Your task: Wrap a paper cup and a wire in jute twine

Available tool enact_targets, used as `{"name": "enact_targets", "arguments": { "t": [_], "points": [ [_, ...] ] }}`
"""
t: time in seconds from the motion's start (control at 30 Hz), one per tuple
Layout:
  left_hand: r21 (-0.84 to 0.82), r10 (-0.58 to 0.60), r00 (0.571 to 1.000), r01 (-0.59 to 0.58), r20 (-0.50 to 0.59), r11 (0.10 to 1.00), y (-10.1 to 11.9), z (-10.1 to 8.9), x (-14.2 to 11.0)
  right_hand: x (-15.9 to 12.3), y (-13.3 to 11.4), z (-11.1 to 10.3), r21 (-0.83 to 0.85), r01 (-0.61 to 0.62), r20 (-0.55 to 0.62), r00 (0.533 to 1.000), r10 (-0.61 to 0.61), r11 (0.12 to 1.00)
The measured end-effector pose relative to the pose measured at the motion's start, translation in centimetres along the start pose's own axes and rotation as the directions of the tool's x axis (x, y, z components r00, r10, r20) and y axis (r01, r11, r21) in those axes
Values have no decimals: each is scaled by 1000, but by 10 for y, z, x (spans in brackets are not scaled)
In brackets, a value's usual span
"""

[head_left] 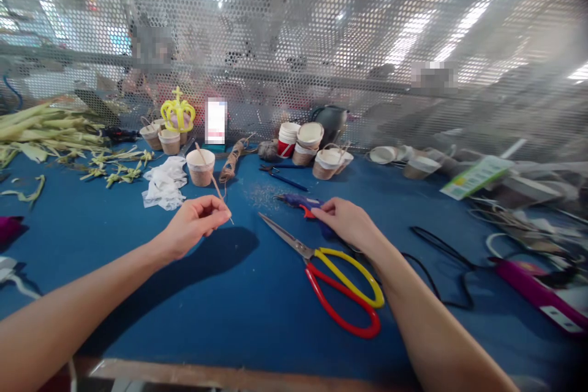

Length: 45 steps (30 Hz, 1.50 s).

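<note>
My left hand [193, 225] is raised a little above the blue table [220, 306], its fingers pinched on a thin strand of brown twine [219, 191] that runs back toward a small twine-wrapped cup [201, 166]. My right hand [350, 223] lies over the grip of a blue glue gun [301, 202] with an orange trigger, fingers curled around it. Just in front of that hand lie large scissors [337, 275] with one yellow and one red handle, blades pointing to the upper left.
A twine skein [231, 160], white crumpled cloth [164, 182], several paper cups [307, 142], a yellow crown [177, 111] and green palm leaves [50, 128] lie behind. A black cord [441, 263] and magenta tool [533, 285] lie right. A perforated screen [321, 43] closes the back.
</note>
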<state>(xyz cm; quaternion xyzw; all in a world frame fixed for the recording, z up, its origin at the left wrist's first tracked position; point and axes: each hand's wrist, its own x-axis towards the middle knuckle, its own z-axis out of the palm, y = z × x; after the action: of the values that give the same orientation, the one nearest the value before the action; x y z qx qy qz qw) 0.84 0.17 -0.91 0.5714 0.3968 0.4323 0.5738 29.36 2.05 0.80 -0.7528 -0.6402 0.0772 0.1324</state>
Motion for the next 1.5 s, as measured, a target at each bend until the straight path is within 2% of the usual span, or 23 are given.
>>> {"name": "enact_targets", "arguments": {
  "t": [0.07,0.1,0.13,0.2,0.23,0.3,0.4,0.5,0.73,0.9,0.97,1.0,1.1,1.17,1.2,1.23,1.27,1.33,1.37,1.5],
  "points": [
    [25,-14,1000,13,22,1000,0,3,-2,-15,-20,-5,132,129,-110,987,-115,983],
    [29,-16,999,15,30,999,-1,4,-3,-23,-32,-6,230,220,-92,975,-204,948],
    [29,-14,999,13,38,1000,-1,6,-4,-32,-44,-7,321,290,-11,953,-303,901],
    [24,-4,999,3,52,1000,-1,9,-6,-48,-67,-3,514,346,161,860,-485,785],
    [26,2,998,-4,57,1000,-1,10,-7,-54,-76,1,588,326,215,819,-531,740],
    [44,9,998,-12,68,999,0,13,-8,-63,-88,10,670,284,245,787,-566,686],
    [76,6,996,-13,90,997,1,16,-11,-70,-94,22,721,209,265,798,-542,661],
    [109,-2,995,-9,103,994,1,17,-13,-71,-94,26,734,190,249,818,-519,652],
    [202,-11,994,-11,106,979,1,17,-13,-73,-93,26,697,236,229,821,-522,677],
    [343,45,995,-75,94,936,-1,15,-12,-73,-94,25,670,285,217,808,-548,685],
    [363,63,996,-84,71,928,-2,13,-11,-66,-88,17,647,334,166,816,-554,686],
    [366,69,996,-85,57,927,-2,13,-11,-60,-83,12,626,358,118,835,-538,693],
    [377,86,995,-95,41,921,-1,10,-11,-37,-55,-7,496,334,-83,937,-339,802],
    [397,103,994,-112,43,911,0,9,-11,-20,-31,-16,291,208,-227,963,-143,934],
    [408,111,993,-118,42,905,0,9,-10,-13,-19,-18,177,134,-241,966,-89,975],
    [417,117,992,-121,37,901,1,8,-10,-7,-9,-18,92,75,-199,978,-56,993],
    [423,121,992,-122,29,898,1,7,-10,-2,-1,-17,46,54,-87,995,-50,997],
    [423,126,992,-119,11,898,1,6,-10,3,8,-10,33,53,111,992,-56,998],
    [417,131,991,-120,1,901,1,6,-10,4,9,-6,52,54,155,986,-62,997],
    [373,155,987,-126,-47,919,3,5,-7,6,8,7,122,26,119,992,-41,992]
  ]
}}
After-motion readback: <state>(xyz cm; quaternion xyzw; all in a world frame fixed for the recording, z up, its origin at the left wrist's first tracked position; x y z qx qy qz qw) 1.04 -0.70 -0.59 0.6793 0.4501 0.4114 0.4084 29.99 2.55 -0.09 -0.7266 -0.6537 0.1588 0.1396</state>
